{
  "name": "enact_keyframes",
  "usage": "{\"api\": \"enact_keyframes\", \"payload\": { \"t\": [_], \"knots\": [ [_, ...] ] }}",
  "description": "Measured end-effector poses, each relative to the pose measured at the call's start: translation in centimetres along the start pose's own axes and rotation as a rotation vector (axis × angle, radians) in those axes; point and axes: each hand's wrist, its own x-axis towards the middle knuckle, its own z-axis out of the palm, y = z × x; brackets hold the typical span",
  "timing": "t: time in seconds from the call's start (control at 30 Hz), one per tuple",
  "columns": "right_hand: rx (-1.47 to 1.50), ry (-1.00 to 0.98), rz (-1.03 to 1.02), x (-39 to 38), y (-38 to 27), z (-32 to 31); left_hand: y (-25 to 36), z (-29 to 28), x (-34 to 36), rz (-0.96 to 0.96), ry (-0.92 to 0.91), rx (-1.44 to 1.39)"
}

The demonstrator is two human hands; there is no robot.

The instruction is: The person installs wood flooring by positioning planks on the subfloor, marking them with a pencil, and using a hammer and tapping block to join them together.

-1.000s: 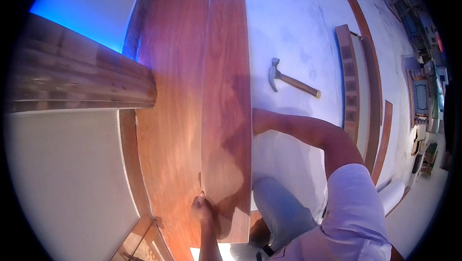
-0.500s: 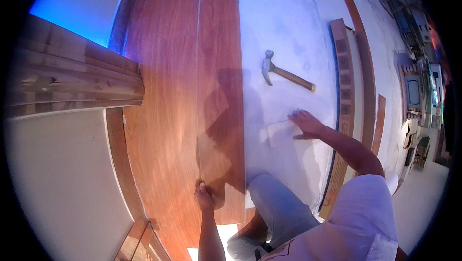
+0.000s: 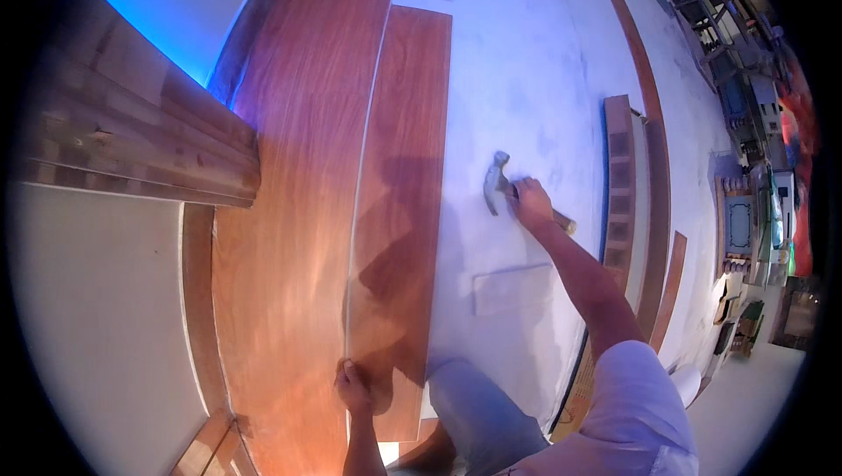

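Note:
My right hand (image 3: pixel 532 206) is closed round the wooden handle of a claw hammer (image 3: pixel 496 186), which rests on the white floor sheet (image 3: pixel 517 72). My left hand (image 3: pixel 353 388) grips the left edge of a loose reddish wood-look plank (image 3: pixel 403 116) near its lower end. That plank lies alongside the laid planks (image 3: pixel 281 151), with a thin pale seam between them. Below the hammer, a pale rectangular block (image 3: pixel 509 292) lies on the sheet. My shadow falls across the plank.
A wooden beam (image 3: pixel 149 134) juts in from the left, beside a pale panel (image 3: pixel 105 292) and blue-lit surface. Long stacked boards (image 3: pixel 623 195) lie at the right, with a loose strip (image 3: pixel 667 292) beyond. Furniture and clutter (image 3: pixel 737 221) line the far right edge.
My right hand left the plank's right side, was on the pale block, then moved up and took hold of the hammer. My left hand stays on the plank's edge.

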Motion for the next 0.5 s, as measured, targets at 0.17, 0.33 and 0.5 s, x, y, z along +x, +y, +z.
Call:
{"api": "enact_keyframes", "payload": {
  "t": [0.17, 0.33, 0.5],
  "knots": [
    [0.095, 0.293, -0.007, -7.1, -1.9, 0.3, 6.8, 0.5, -2.6, 0.039, 0.111, 0.225],
    [1.577, 0.009, 0.451, -11.5, -12.8, 5.7, 5.7, 0.8, -3.1, 0.120, 0.229, 0.395],
    [1.739, 0.109, 0.726, -7.0, -20.7, 5.2, 5.3, 0.5, -3.3, 0.110, 0.335, 0.500]
  ]
}}
